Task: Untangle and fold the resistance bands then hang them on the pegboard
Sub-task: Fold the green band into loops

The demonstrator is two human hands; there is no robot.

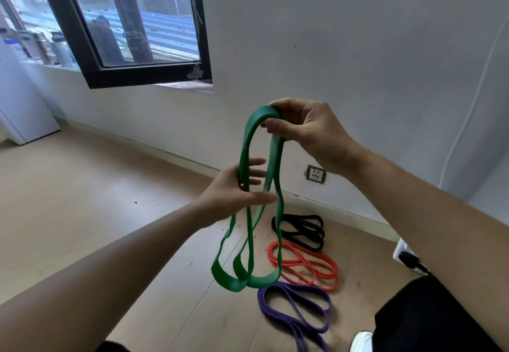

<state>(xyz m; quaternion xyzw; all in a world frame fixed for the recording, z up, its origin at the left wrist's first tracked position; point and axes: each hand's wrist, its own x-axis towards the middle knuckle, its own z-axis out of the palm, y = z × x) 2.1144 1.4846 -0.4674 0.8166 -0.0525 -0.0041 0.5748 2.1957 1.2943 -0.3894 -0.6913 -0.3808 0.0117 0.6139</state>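
A wide green resistance band (249, 136) hangs in the air in front of me, twisted into several hanging loops. My right hand (308, 131) pinches its top bend between thumb and fingers. Lower down, my left hand (237, 194) has its fingers spread among the strands, with the thumb across the front of them. On the floor below lie a black band (303, 230), an orange band (305, 265) and a purple band (297, 310), each in loose coils. No pegboard is in view.
A white wall with a socket (316, 174) stands just behind the bands. A dark-framed open window (124, 73) is at upper left, a white appliance (19, 109) at far left. A plug and white adapter (407, 258) sit at right. My dark trouser leg (429, 318) is at lower right.
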